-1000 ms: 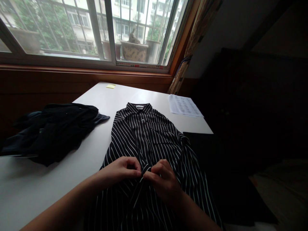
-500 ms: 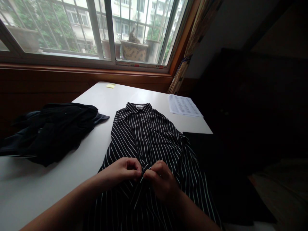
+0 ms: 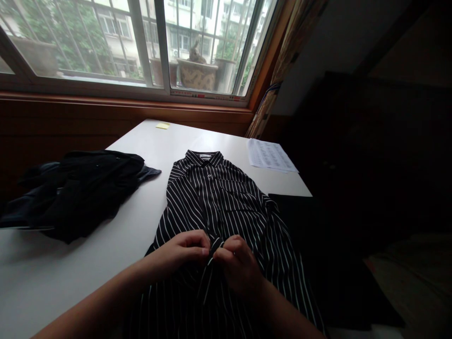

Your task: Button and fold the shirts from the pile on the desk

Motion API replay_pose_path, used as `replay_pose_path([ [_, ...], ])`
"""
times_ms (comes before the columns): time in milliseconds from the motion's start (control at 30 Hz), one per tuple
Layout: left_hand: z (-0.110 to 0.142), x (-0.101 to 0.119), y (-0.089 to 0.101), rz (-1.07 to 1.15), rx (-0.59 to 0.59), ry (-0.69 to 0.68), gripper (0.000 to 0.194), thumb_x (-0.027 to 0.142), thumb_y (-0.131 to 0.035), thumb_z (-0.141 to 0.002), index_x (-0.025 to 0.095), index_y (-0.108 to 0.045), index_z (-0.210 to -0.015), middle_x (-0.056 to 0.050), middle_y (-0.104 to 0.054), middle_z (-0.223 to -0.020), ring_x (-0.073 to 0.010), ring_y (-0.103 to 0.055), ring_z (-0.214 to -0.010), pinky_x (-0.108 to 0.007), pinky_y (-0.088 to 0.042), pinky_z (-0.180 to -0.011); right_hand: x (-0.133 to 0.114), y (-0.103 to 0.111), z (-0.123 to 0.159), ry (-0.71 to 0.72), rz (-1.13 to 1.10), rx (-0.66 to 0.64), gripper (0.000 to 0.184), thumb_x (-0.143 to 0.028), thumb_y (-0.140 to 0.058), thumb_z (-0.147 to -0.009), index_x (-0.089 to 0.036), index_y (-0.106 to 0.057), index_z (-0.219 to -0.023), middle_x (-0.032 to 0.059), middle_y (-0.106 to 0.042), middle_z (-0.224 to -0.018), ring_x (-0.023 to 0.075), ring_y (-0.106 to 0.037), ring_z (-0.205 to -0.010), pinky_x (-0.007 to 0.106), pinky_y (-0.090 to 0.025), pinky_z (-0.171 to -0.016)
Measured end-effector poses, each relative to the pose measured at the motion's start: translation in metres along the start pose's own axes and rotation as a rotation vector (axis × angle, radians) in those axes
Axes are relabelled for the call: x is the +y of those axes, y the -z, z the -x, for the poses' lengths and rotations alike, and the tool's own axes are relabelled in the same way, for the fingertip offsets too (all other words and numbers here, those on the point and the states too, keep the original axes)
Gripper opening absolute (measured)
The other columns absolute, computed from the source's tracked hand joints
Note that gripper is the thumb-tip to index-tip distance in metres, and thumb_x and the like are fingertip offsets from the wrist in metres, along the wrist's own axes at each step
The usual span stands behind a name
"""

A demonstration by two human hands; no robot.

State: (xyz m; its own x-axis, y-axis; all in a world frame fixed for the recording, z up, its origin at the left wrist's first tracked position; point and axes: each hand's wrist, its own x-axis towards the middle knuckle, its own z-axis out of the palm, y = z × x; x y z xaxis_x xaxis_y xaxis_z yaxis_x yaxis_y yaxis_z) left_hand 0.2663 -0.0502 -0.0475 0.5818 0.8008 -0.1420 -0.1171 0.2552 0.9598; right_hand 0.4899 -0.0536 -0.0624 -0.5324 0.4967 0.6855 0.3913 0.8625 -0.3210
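Note:
A black shirt with white stripes [image 3: 233, 197] lies front up on the white table, its collar toward the window. My left hand [image 3: 189, 249] pinches the shirt's front placket around the middle of its length. Close beside it, my right hand [image 3: 240, 263] grips the same raised strip of cloth, thumb and fingers pressed together. The two sets of fingertips are a small gap apart, with folded striped cloth between them. Whether a button is in the fingers cannot be seen. Higher up the placket, a small light button [image 3: 209, 176] shows below the collar.
Dark crumpled clothes [image 3: 92, 188] lie at the left on the white table [image 3: 137, 230]. Printed sheets [image 3: 271, 155] rest near the far right edge, and a yellow sticky note [image 3: 163, 125] at the far end. Dark cloth [image 3: 300, 221] lies right of the shirt. A barred window stands behind.
Both hands have shifted very slightly to the right, still pinching the placket. The hanging fold of cloth below them has swung a little to the right.

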Motion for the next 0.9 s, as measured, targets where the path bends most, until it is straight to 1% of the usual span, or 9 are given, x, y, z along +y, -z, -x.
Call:
replay_pose_path([
  [100,-0.002,-0.004,0.0,0.026,0.042,-0.022,0.015,0.029,-0.069,-0.087,0.016,-0.066,-0.08,-0.001,-0.056,-0.085,-0.0133,-0.05,-0.077,-0.024,-0.039,-0.07,0.0,0.0,0.0,-0.001,-0.002,-0.003,0.019,-0.006,-0.048,-0.096,-0.02,-0.059,-0.101,0.0033,-0.056,-0.087,0.017,-0.053,-0.078,0.032,-0.051,-0.071],
  [267,-0.002,-0.004,0.0,0.059,0.042,-0.018,0.018,0.032,-0.07,-0.086,0.016,-0.065,-0.08,-0.001,-0.054,-0.084,-0.0135,-0.048,-0.077,-0.024,-0.038,-0.07,0.001,0.003,-0.002,0.006,0.01,-0.011,0.02,-0.004,-0.052,-0.095,-0.02,-0.061,-0.102,0.0028,-0.057,-0.085,0.0169,-0.053,-0.077,0.032,-0.05,-0.07],
  [400,-0.001,-0.001,0.003,-0.043,0.034,-0.01,0.022,0.038,-0.07,-0.087,0.017,-0.066,-0.085,-0.001,-0.055,-0.087,-0.0143,-0.049,-0.08,-0.025,-0.039,-0.073,0.004,0.005,0.001,-0.028,-0.029,-0.012,0.02,-0.007,-0.057,-0.094,-0.022,-0.063,-0.106,0.0029,-0.055,-0.088,0.0168,-0.053,-0.078,0.033,-0.051,-0.07],
  [467,-0.001,0.0,0.004,-0.109,0.029,-0.014,0.023,0.04,-0.069,-0.088,0.017,-0.067,-0.087,-0.001,-0.056,-0.089,-0.0149,-0.05,-0.082,-0.026,-0.04,-0.074,0.006,0.006,0.003,-0.052,-0.066,-0.013,0.022,-0.008,-0.059,-0.093,-0.023,-0.063,-0.109,0.0032,-0.054,-0.091,0.0168,-0.055,-0.08,0.034,-0.052,-0.072],
  [533,0.0,0.002,0.005,-0.128,0.023,-0.009,0.023,0.04,-0.067,-0.089,0.017,-0.065,-0.087,-0.001,-0.055,-0.088,-0.0149,-0.05,-0.081,-0.026,-0.04,-0.073,0.007,0.006,0.003,-0.08,-0.1,0.0,0.025,-0.008,-0.061,-0.092,-0.024,-0.063,-0.111,0.0034,-0.054,-0.093,0.017,-0.056,-0.082,0.034,-0.053,-0.074],
  [633,0.004,0.014,0.006,-0.137,0.024,-0.001,0.021,0.038,-0.065,-0.09,0.018,-0.061,-0.084,0.0,-0.053,-0.085,-0.0145,-0.049,-0.078,-0.026,-0.04,-0.07,0.006,0.008,0.001,-0.124,-0.123,0.057,0.029,-0.007,-0.06,-0.092,-0.025,-0.062,-0.114,0.0034,-0.054,-0.094,0.0168,-0.057,-0.084,0.033,-0.054,-0.073],
  [733,0.015,0.034,0.012,-0.214,0.047,-0.031,0.02,0.036,-0.062,-0.091,0.019,-0.058,-0.082,0.0,-0.05,-0.083,-0.0149,-0.046,-0.078,-0.026,-0.04,-0.071,0.006,0.011,-0.003,-0.168,-0.141,0.105,0.03,-0.006,-0.058,-0.092,-0.025,-0.062,-0.115,0.003,-0.055,-0.093,0.0162,-0.058,-0.084,0.031,-0.054,-0.073],
  [833,0.033,0.055,0.028,-0.273,0.101,-0.12,0.022,0.036,-0.059,-0.093,0.019,-0.055,-0.08,0.0,-0.049,-0.083,-0.0159,-0.046,-0.079,-0.027,-0.041,-0.071,0.007,0.017,-0.007,-0.236,-0.169,0.125,0.027,-0.007,-0.055,-0.094,-0.025,-0.063,-0.113,0.0022,-0.058,-0.094,0.0158,-0.06,-0.085,0.03,-0.054,-0.075],
  [900,0.05,0.068,0.042,-0.297,0.163,-0.19,0.024,0.038,-0.058,-0.093,0.019,-0.056,-0.078,-0.001,-0.049,-0.081,-0.0167,-0.047,-0.078,-0.027,-0.043,-0.07,0.008,0.026,-0.012,-0.303,-0.174,0.119,0.024,-0.009,-0.053,-0.096,-0.025,-0.063,-0.111,0.0021,-0.06,-0.095,0.016,-0.062,-0.088,0.031,-0.054,-0.079],
])
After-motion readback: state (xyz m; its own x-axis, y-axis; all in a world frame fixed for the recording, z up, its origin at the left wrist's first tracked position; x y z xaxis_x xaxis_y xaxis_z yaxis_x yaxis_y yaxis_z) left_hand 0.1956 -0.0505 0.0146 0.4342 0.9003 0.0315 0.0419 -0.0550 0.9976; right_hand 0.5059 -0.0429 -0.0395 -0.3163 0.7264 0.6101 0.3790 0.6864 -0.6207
